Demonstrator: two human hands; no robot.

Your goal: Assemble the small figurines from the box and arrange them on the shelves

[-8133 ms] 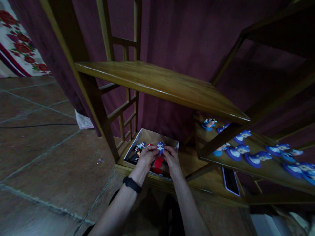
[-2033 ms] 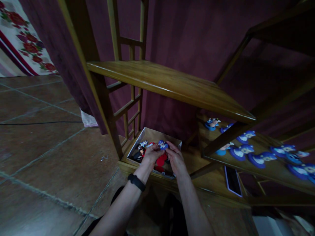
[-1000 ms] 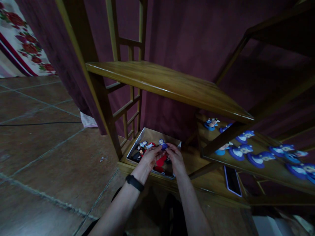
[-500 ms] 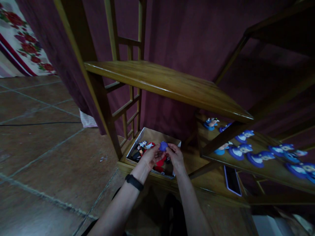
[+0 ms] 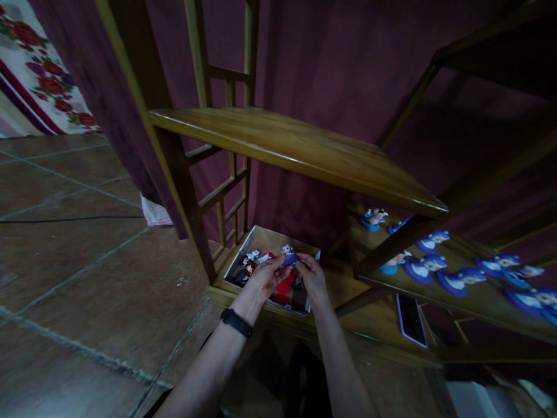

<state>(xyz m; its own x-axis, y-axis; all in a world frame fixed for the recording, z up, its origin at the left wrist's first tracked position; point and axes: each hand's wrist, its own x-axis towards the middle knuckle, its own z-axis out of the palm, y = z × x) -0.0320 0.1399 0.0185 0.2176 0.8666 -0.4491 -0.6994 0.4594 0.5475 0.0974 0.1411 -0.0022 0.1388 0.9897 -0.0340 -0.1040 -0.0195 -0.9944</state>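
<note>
Loose toys [image 5: 249, 268] lie in the box [image 5: 275, 234]. Above it, the fingers of the left hand [image 5: 264, 280] pinch a small purple figure [image 5: 289, 257] by its base, along with the right hand's [image 5: 311, 276]; a weak fingertip hold could let it slip among them.

Wooden shelving [image 5: 296, 139], a plum curtain [image 5: 313, 58] and a tiled floor [image 5: 87, 267] show an indoor space (home or shop, unclear).
</note>
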